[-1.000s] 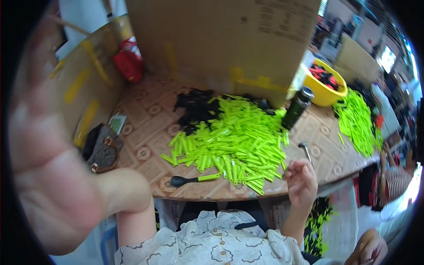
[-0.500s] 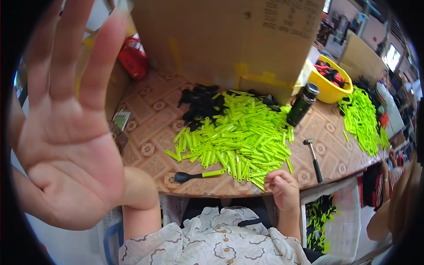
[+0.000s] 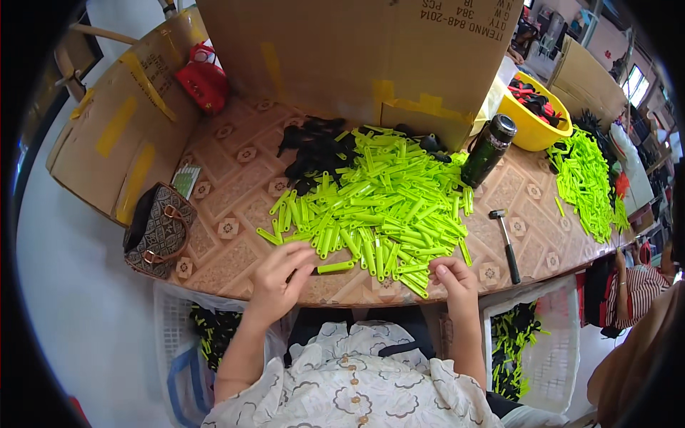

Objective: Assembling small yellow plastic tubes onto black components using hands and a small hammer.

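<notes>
My left hand (image 3: 280,279) is over the black head of a spoon-like utensil lying at the table's front edge. Its fingers and thumb are curved but apart; most of the utensil's head is hidden beneath them. The utensil's lime-green handle (image 3: 335,267) sticks out to the right. At the near right edge of a heap of green handles (image 3: 399,207), my right hand (image 3: 457,277) is closed with its fingertips together. Whatever they pinch, if anything, is too small to make out. Black utensil heads (image 3: 317,153) lie along the heap's far left side.
A hammer (image 3: 507,246) lies right of the heap, with a dark flask (image 3: 489,151) standing behind it. Cardboard (image 3: 321,64) walls the back. A patterned handbag (image 3: 160,230) sits at left. White crates (image 3: 564,342) stand below the table edge. Another person (image 3: 635,292) is at far right.
My left hand has come down from close before the camera, where it was spread wide, to the black-headed utensil. The utensil keeps its place. My right hand stays by the heap; the view has shifted slightly.
</notes>
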{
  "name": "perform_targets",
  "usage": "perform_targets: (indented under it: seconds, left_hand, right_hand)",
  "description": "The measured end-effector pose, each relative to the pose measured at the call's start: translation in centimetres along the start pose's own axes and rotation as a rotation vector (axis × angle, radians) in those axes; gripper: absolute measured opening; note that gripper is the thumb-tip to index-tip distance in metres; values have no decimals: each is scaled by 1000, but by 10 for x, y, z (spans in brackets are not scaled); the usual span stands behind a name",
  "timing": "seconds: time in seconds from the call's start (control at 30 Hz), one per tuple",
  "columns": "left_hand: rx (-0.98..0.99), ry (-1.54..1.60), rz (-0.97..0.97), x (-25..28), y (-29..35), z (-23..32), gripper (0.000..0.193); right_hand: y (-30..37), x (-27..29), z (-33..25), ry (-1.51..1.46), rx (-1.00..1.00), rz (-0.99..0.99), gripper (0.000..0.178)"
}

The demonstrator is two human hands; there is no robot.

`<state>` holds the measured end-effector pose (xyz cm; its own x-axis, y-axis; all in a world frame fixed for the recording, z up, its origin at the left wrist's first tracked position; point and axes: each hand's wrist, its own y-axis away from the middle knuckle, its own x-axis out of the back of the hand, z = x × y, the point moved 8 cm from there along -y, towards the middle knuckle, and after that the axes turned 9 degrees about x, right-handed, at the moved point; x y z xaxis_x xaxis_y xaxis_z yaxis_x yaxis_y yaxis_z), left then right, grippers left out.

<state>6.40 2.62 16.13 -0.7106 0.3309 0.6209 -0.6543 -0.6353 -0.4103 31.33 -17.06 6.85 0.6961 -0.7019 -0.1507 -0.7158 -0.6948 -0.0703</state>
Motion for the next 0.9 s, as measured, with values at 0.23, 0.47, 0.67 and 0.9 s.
perform_targets:
  seconds: [0.23, 0.47, 0.67, 0.9]
  left_hand:
    - [16, -157, 92, -34, 48, -34, 21]
    - [-208, 18, -237, -86, 63, 10, 25]
    - [-26, 455, -407, -59, 34, 40, 25]
    - [-482, 969, -232, 58, -18, 150, 23]
  right_hand:
    - [1, -10, 40, 217, -34, -118, 20]
    - [27, -67, 36, 425, 142, -580, 18]
    - [22, -49, 11, 112, -63, -415, 16]
    - [54, -41, -177, -983, 729, -549, 12]
